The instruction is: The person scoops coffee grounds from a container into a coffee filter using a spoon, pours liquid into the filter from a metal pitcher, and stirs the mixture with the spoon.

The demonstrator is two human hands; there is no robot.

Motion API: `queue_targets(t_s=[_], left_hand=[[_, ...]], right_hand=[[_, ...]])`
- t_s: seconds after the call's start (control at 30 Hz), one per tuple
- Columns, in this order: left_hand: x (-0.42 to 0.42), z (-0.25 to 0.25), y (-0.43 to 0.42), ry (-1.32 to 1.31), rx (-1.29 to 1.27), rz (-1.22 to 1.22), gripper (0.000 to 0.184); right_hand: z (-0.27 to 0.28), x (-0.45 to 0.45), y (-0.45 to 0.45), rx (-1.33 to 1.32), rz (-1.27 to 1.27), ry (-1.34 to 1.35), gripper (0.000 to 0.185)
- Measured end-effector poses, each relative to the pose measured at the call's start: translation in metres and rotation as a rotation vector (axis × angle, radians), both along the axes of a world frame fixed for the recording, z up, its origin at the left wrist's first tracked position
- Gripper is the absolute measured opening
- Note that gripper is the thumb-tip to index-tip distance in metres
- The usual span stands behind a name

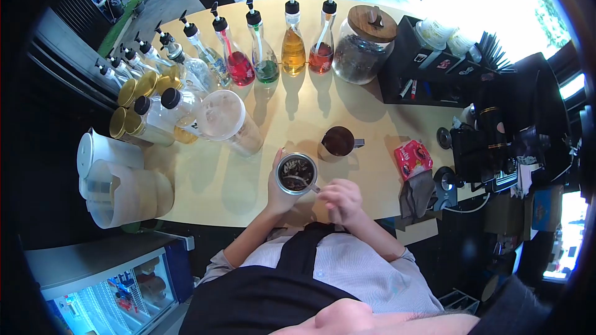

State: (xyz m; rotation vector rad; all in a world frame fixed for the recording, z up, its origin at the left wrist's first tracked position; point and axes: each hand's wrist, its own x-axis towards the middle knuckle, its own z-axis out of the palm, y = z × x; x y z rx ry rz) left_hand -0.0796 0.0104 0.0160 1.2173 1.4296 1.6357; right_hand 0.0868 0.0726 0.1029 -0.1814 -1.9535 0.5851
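My left hand (280, 193) is wrapped round the left side of a round metal cup (312, 164) near the table's front edge. Dark contents with pale bits show inside the cup. A thin spoon (304, 181) dips into it, its handle running toward my right hand (343, 200). The fingers of that hand are curled and pinched at the handle's end, just right of the cup. Beyond them stands a second cup (325, 151) with a square handle and dark brown liquid inside.
Pump bottles (293, 49) of coloured syrup line the far edge, beside a wooden-lidded glass jar (360, 56). Left are a tall lidded tub (226, 118), bottles and plastic pitchers (118, 192). Right are a red packet (413, 158), a dark cloth (416, 195) and a black organiser (434, 56).
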Motion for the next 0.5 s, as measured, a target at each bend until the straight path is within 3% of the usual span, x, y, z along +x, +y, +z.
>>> queue_targets(t_s=[0.1, 0.23, 0.5], left_hand=[[0.000, 0.003, -0.001, 0.003, -0.016, -0.004, 0.117], [0.001, -0.004, -0.001, -0.039, -0.015, 0.006, 0.117], [0.002, -0.001, -0.001, -0.019, -0.006, 0.012, 0.116]], right_hand=[[0.008, 0.002, 0.006, -0.118, -0.083, 0.087, 0.015], [0.012, -0.003, 0.012, 0.073, -0.112, -0.234, 0.017], [0.009, -0.005, 0.006, 0.129, -0.159, -0.247, 0.019]])
